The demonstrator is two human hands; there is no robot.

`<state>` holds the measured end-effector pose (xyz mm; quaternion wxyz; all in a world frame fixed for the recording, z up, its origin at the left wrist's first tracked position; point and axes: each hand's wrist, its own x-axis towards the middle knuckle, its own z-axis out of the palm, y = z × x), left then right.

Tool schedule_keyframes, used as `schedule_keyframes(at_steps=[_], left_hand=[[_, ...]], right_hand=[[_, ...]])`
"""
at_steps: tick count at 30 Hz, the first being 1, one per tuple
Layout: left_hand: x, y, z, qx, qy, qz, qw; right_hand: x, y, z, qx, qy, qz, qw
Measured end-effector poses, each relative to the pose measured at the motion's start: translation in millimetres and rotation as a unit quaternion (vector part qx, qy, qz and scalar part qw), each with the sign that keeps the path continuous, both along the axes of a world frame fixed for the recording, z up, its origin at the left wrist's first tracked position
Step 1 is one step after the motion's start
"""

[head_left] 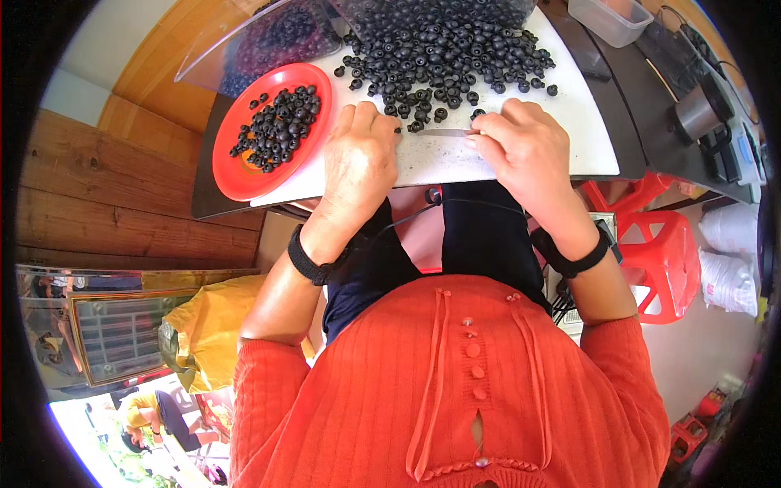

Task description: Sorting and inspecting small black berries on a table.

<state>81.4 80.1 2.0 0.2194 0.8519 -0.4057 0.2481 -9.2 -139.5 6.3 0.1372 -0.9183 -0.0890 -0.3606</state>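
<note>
While curled, fingers (pixel 370 122) on beads (pixel 443 61).

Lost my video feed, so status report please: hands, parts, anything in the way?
Left hand and right hand rest on white board, fingertips at thin metal strip. Black ring pile just beyond. Red plate left, part-filled. Nothing blocking.

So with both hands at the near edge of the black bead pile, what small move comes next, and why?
Probably the left hand sweeps a few black beads toward the red plate: it lies beside the plate, which already holds a batch, while the right hand pinches a thin rod.
</note>
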Motion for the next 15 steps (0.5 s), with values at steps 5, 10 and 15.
schedule_keyframes(at_steps=[5, 10, 15], left_hand=[[-2.4, 2.0, -1.0, 0.002, -0.014, 0.008, 1.000], [-1.2, 1.8, 2.7, 0.018, -0.015, 0.000, 1.000], [-3.5, 3.5, 0.5, 0.028, -0.028, 0.003, 0.999]], right_hand=[[24.1, 2.8, -7.6, -0.028, 0.010, -0.025, 0.999], [26.1, 1.9, -2.7, -0.013, 0.005, -0.042, 0.999], [11.0, 7.1, -4.9, 0.029, -0.009, -0.016, 0.999]])
